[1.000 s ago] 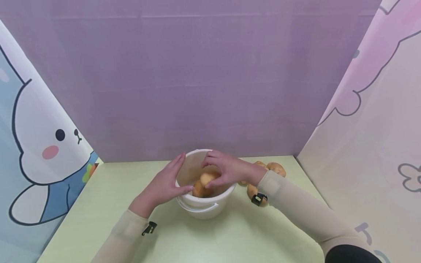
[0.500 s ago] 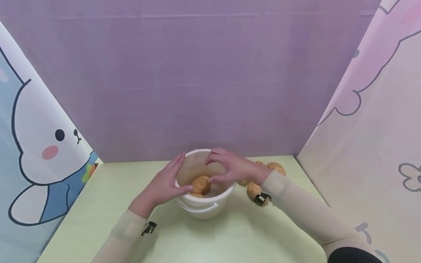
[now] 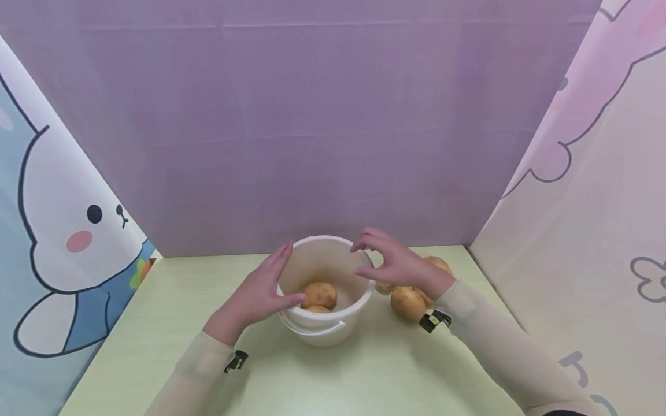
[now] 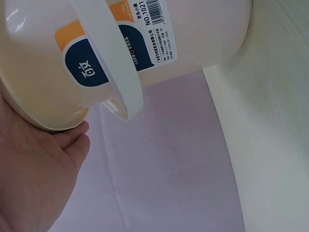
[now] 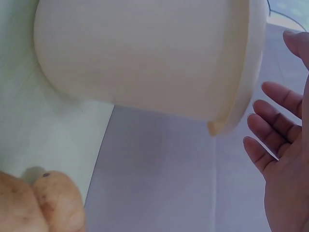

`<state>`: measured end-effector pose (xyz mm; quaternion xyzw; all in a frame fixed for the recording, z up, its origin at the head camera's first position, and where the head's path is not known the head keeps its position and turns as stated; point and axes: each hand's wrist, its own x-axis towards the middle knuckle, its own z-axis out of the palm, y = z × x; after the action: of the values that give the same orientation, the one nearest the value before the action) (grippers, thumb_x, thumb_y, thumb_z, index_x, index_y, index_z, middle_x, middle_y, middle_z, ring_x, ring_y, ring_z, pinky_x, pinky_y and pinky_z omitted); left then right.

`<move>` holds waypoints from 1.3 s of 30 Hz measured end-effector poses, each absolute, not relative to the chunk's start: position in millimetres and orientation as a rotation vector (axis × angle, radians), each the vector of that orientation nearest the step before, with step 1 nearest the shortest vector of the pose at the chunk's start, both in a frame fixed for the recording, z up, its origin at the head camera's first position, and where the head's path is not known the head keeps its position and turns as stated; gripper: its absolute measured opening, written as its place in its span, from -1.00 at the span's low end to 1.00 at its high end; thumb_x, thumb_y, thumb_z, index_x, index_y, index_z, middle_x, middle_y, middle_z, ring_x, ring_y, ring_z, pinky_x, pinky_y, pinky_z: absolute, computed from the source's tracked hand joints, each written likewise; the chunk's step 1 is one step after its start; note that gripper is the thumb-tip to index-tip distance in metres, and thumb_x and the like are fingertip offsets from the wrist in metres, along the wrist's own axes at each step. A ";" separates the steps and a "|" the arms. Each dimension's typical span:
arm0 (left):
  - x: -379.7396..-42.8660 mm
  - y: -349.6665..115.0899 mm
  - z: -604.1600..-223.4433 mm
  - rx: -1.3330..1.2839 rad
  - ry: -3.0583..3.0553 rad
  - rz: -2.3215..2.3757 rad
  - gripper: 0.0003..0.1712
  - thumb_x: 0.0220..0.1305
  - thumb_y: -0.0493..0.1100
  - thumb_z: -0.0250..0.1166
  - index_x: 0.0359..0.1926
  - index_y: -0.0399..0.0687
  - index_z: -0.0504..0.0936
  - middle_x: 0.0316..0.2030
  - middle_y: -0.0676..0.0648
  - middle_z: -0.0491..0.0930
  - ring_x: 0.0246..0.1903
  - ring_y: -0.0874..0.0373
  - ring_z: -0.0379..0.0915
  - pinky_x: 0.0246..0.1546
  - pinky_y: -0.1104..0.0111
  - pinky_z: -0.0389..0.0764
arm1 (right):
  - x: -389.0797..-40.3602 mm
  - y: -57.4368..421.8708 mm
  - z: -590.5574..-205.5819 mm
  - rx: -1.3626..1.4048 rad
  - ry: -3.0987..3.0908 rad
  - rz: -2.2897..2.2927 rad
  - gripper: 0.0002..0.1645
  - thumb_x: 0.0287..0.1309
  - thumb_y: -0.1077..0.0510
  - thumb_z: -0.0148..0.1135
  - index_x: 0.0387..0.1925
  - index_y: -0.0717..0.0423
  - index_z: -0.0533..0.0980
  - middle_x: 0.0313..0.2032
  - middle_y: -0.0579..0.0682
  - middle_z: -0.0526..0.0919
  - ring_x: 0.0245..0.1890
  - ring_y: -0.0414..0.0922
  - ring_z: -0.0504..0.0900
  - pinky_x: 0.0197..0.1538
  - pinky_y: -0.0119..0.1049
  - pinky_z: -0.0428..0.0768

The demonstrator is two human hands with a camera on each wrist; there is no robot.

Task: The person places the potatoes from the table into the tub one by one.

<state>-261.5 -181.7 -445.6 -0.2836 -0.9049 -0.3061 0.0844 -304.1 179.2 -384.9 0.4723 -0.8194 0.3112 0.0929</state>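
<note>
Clock read from the head view, 12 at the far side; right hand (image 3: pixel 393 260) wide, thumb and fingers well parted around air, at 2 to 3 o'clock of the white bucket (image 3: pixel 325 257); right-wrist view shows its fingertips clear of the rim; left hand (image 3: pixel 259 293) also spread, touching the bucket at 9 o'clock, fingers straight along the rim toward 10, thumb crossing it near 8; upper potato (image 3: pixel 319 293) lies inside the bucket, below and at 8 o'clock from the right hand, about 3 o'clock from the left; lower potato (image 3: pixel 317 309) at its 6, mostly hidden by the near wall; bucket upright, handle (image 3: pixel 312 334) hanging at 6 o'clock; printed label (image 4: pixel 159 46) on the outer wall, seen from the left wrist; outside potatoes (image 3: pixel 408 304) grouped at 3 to 4 o'clock from the bucket, partly hidden by the right hand and wrist, exact count unclear; all on a pale green table (image 3: pixel 364 381); purple backdrop (image 3: pixel 333 127) at 12; cartoon rabbit panel (image 3: pixel 62 254) at 9 to 10; pale pink panel (image 3: pixel 583 214) at 2 to 3.
</note>
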 end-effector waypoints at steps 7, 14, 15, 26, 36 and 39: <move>-262.1 -183.3 -446.6 -0.845 -2.699 -0.922 0.38 0.28 0.33 0.53 0.80 -0.15 -0.04 0.76 -0.20 -0.01 0.70 -0.27 -0.01 0.55 -0.33 0.27 | -296.6 206.0 -395.7 1.273 -2.401 1.026 -0.58 0.30 0.20 0.62 0.14 0.08 0.69 0.07 -0.04 0.68 0.11 -0.04 0.61 0.19 -0.03 0.65; -262.3 -182.7 -447.0 -0.855 -2.700 -0.920 0.41 0.29 0.46 0.46 0.81 -0.14 -0.05 0.77 -0.18 -0.02 0.71 -0.25 -0.03 0.56 -0.31 0.24 | -280.9 227.0 -415.9 1.136 -2.416 1.069 -0.62 0.35 0.26 0.56 0.12 -0.03 0.66 0.09 -0.06 0.67 0.05 -0.11 0.57 0.07 -0.17 0.63; -262.4 -182.5 -446.9 -0.860 -2.697 -0.920 0.41 0.29 0.45 0.47 0.80 -0.16 -0.05 0.77 -0.19 -0.02 0.71 -0.26 -0.03 0.56 -0.32 0.25 | -278.6 229.0 -419.9 1.120 -2.414 1.078 -0.63 0.35 0.28 0.55 0.11 -0.03 0.66 0.08 -0.06 0.67 0.03 -0.11 0.57 0.03 -0.19 0.63; -262.0 -181.9 -445.0 -0.856 -2.701 -0.926 0.41 0.29 0.45 0.47 0.80 -0.18 -0.04 0.76 -0.21 -0.01 0.71 -0.26 -0.03 0.57 -0.31 0.24 | -269.2 248.1 -471.7 1.050 -2.374 1.161 -0.59 0.27 0.38 0.57 0.05 0.03 0.64 0.01 0.09 0.60 0.00 -0.08 0.54 0.15 -0.38 0.66; -262.6 -181.8 -445.9 -0.854 -2.695 -0.924 0.40 0.29 0.41 0.49 0.80 -0.16 -0.05 0.76 -0.20 -0.01 0.71 -0.25 -0.02 0.57 -0.31 0.25 | -265.6 258.9 -504.7 0.867 -2.542 0.834 -0.50 0.19 0.15 0.68 0.12 0.09 0.66 0.17 0.02 0.62 0.24 0.00 0.55 0.31 0.12 0.62; -262.3 -181.4 -445.7 -0.851 -2.694 -0.925 0.39 0.29 0.35 0.51 0.80 -0.16 -0.04 0.76 -0.22 0.01 0.71 -0.27 -0.01 0.56 -0.33 0.25 | -265.8 261.0 -510.5 0.865 -2.548 0.786 -0.46 0.17 0.10 0.70 0.14 0.12 0.68 0.19 0.01 0.62 0.27 0.01 0.55 0.35 0.19 0.60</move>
<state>-262.3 -181.4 -445.7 -0.2853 -0.9030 -0.3101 0.0844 -265.8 261.0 -510.5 0.3042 -0.8960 0.2763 0.1684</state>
